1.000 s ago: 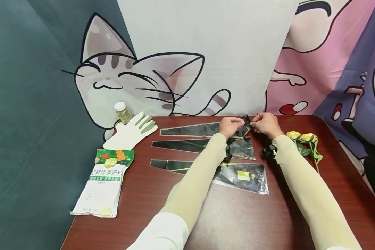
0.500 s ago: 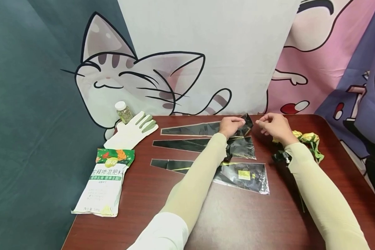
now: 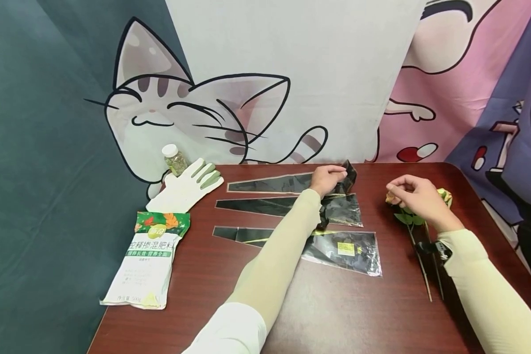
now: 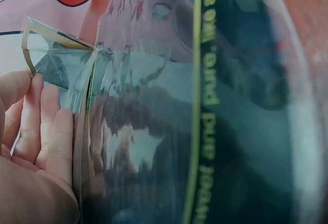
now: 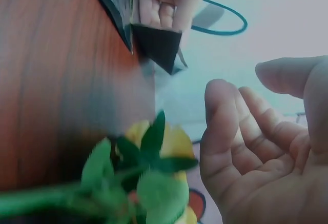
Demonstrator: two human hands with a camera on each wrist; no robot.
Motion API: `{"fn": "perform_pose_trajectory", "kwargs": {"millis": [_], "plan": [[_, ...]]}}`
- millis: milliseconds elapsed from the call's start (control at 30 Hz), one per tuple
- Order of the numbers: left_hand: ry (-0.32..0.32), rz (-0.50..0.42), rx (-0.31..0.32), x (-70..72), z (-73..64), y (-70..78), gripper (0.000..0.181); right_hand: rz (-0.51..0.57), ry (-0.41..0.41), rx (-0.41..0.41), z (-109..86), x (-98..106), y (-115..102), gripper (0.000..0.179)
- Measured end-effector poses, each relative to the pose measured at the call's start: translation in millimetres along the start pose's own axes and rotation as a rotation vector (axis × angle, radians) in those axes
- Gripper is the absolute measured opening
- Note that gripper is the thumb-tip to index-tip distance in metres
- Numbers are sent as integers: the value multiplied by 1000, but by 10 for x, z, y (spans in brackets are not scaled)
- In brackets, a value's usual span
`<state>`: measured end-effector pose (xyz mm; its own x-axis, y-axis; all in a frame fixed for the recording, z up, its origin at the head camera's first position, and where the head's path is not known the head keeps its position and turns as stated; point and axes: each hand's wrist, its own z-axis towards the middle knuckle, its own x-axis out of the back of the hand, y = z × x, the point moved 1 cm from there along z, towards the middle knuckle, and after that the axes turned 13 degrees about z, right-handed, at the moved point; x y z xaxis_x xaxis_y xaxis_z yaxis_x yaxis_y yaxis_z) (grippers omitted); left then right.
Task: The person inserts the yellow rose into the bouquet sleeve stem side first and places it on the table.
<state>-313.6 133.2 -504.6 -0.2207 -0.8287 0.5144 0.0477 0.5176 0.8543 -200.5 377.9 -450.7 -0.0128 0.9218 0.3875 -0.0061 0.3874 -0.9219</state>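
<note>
Three long tapered black-and-clear plastic flower sleeves lie in a row on the table: a far one point(image 3: 274, 184), a middle one point(image 3: 342, 210) and a near one point(image 3: 363, 251). At the far sleeve's wide end, my left hand point(image 3: 326, 180) pinches the raised edge between thumb and index finger. The left wrist view shows this mouth point(image 4: 59, 42) lifted apart. My right hand point(image 3: 425, 200) holds nothing, its fingers loosely bent and thumb apart. It hovers over yellow roses point(image 3: 445, 195), partly hiding them. In the right wrist view, a rose point(image 5: 177, 142) is below the fingers.
At the left are a white fertilizer bag point(image 3: 143, 265), a white glove point(image 3: 181, 189) with green-coated fingers and a small jar point(image 3: 175, 160) with a white lid. Rose stems point(image 3: 420, 263) stretch toward the near side. A printed cloth backdrop point(image 3: 336, 73) stands behind the table.
My right hand has let go of the far sleeve's edge and moved right and nearer, over the roses. My left hand keeps its pinch in the same place.
</note>
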Motion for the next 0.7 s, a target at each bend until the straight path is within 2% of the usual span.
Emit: {"fn": "perform_pose_trajectory", "kwargs": {"millis": [200, 333, 500, 700], "plan": [[-6, -75, -21, 6, -34, 24, 25, 16, 40, 1, -292, 201, 66, 32], [-6, -60, -39, 12, -34, 27, 27, 23, 51, 8, -473, 299, 110, 30], [-18, -12, -64, 17, -36, 32, 28, 4, -3, -1, -700, 391, 232, 25], [-28, 17, -68, 34, -54, 49, 30, 11, -50, -77, -934, 423, 379, 22]]}}
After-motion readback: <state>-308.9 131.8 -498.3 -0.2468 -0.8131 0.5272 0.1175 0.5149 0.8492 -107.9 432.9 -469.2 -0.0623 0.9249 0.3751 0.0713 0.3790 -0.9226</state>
